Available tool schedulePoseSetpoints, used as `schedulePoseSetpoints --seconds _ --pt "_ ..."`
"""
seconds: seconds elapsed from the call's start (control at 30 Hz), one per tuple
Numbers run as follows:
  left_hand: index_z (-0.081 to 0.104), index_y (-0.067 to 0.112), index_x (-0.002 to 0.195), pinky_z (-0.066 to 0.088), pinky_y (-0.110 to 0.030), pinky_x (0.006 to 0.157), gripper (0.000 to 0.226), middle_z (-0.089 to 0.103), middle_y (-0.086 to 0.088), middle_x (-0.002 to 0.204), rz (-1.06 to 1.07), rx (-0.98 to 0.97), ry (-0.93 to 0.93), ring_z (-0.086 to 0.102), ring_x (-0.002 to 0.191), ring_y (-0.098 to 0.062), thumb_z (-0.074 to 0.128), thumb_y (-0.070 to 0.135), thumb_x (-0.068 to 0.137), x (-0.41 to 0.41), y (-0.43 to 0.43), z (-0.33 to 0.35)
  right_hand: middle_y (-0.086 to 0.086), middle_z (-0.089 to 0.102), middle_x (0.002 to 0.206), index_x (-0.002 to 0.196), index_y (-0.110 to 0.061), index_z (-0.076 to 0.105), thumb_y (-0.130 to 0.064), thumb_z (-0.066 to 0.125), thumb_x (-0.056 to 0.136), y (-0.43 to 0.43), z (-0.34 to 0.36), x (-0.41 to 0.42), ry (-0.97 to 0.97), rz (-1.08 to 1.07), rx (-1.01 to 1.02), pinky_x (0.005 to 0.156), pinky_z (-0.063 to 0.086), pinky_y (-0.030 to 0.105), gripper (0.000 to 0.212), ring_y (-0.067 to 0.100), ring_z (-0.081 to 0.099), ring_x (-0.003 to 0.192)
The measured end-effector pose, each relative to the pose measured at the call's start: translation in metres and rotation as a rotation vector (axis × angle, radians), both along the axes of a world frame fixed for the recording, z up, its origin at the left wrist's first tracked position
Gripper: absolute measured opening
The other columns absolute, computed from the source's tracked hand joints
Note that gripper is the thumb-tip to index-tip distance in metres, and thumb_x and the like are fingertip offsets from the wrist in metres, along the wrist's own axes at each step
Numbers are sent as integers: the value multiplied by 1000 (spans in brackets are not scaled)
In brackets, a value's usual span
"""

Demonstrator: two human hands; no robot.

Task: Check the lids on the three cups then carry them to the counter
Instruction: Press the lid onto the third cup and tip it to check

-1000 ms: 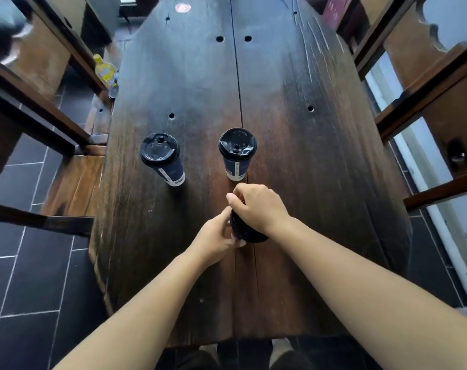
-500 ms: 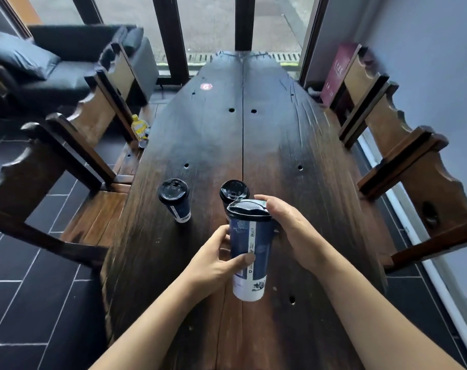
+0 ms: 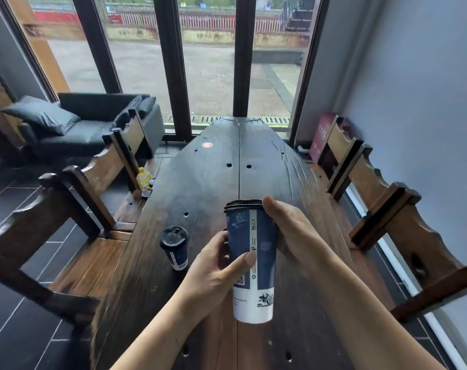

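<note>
Both hands hold one blue paper cup [image 3: 253, 252] up above the tabletop [image 3: 267, 169]. The left hand [image 3: 213, 273] wraps its middle w/ the thumb across the front. The right hand [image 3: 294, 236] curls round the top, just under the black lid [image 3: 243, 204]. Second cup [image 3: 175, 249] stands on the tabletop at left; the third cup is prob. hidden behind. The paper wall seems thin, so squeeze softly and grip mid-body, never by the lid.

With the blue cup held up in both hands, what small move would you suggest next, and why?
Probably press the lid with the right hand to test its seal: the left hand grips the side of the cup, held above the table, and the right hand sits at its top. A second cup stands there.
</note>
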State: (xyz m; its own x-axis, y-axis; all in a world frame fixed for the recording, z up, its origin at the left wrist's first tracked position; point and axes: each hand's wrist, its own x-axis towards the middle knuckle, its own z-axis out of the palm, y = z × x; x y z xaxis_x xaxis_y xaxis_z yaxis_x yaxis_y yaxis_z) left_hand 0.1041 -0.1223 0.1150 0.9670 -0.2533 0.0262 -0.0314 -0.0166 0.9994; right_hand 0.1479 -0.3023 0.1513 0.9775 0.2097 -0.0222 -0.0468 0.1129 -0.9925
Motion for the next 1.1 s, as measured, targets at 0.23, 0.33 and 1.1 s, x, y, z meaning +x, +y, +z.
schedulePoseSetpoints --seconds 0.23,0.33,1.1 --pt "68 18 118 54 -18 82 49 79 4 110 23 3 -32 75 101 -9 73 49 80 -6 5 3 28 74 104 105 -2 74 -81 80 54 8 -2 -5 -8 -3 24 79 58 43 95 35 68 94" --pt "68 21 119 55 -21 84 51 79 5 112 23 24 -30 75 104 -12 74 52 80 -9 7 4 35 71 117 110 0 74 -77 79 63 9 -1 -8 -12 2 22 94 53 64 91 38 68 100" --pt "62 12 124 62 -35 84 65 76 -9 120 3 -105 134 75 107 -30 81 44 71 -4 18 -11 7 67 141 147 -29 49 -77 68 75 -6 -36 -36 151 113 9 110 50 56 88 30 67 127"
